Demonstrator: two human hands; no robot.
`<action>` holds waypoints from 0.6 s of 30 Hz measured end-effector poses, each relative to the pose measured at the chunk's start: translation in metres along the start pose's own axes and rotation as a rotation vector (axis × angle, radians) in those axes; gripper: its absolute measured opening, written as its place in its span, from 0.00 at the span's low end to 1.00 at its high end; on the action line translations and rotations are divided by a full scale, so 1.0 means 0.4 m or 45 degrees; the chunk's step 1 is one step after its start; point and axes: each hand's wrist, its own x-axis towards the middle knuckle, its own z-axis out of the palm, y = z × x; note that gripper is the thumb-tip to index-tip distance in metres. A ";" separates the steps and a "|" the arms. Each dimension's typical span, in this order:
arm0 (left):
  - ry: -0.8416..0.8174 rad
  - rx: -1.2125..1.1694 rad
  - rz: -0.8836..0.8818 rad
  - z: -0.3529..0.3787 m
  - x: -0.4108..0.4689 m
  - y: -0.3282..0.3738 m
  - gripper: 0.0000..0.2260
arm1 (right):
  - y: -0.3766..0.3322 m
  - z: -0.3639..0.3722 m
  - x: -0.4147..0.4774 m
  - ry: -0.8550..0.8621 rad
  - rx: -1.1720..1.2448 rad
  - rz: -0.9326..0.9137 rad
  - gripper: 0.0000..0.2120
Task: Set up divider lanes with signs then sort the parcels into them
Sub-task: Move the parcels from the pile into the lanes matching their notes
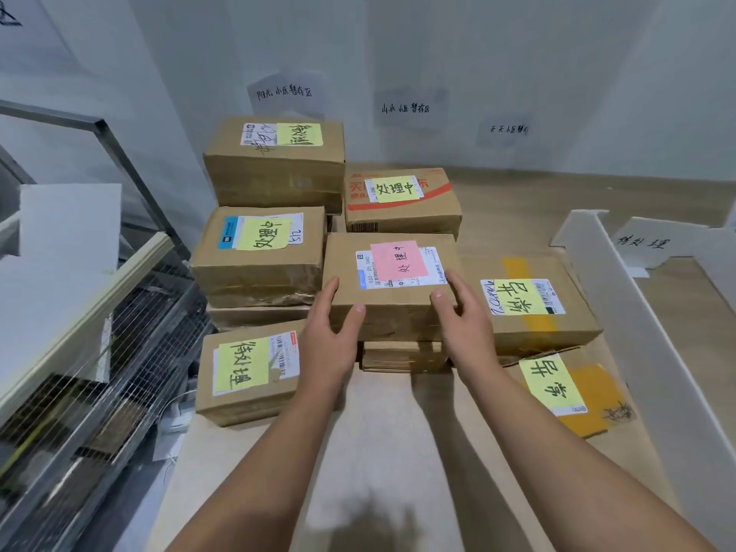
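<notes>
A cardboard parcel with a pink note [388,280] sits on top of another box in the middle of a cluster of parcels. My left hand [330,336] grips its near left corner and my right hand [462,316] grips its near right corner. Around it lie other brown parcels with yellow notes: one at the near left [249,376], one at the left [259,256], one at the far left [275,161], one behind [402,201], and two on the right [529,304] [569,392]. A white divider board [637,312] stands on edge to the right, with a handwritten sign [645,243] beyond it.
Paper signs [284,93] [406,109] [509,129] hang on the back wall. A metal wire rack [99,352] with a white foam board [67,233] stands on the left. The floor is light wood [378,452].
</notes>
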 end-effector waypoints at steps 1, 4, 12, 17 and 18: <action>0.003 0.003 -0.001 -0.001 -0.005 0.000 0.24 | -0.002 -0.002 -0.006 0.006 0.011 0.004 0.22; 0.027 0.042 0.040 -0.009 -0.035 0.014 0.24 | -0.007 -0.024 -0.042 0.015 0.058 0.012 0.22; 0.045 0.168 0.254 -0.019 -0.222 0.092 0.23 | -0.020 -0.160 -0.224 0.116 0.180 -0.062 0.21; 0.053 0.139 0.373 0.015 -0.367 0.135 0.22 | -0.003 -0.285 -0.347 0.221 0.223 -0.118 0.19; 0.051 0.123 0.394 0.028 -0.400 0.146 0.22 | 0.003 -0.315 -0.371 0.239 0.247 -0.133 0.18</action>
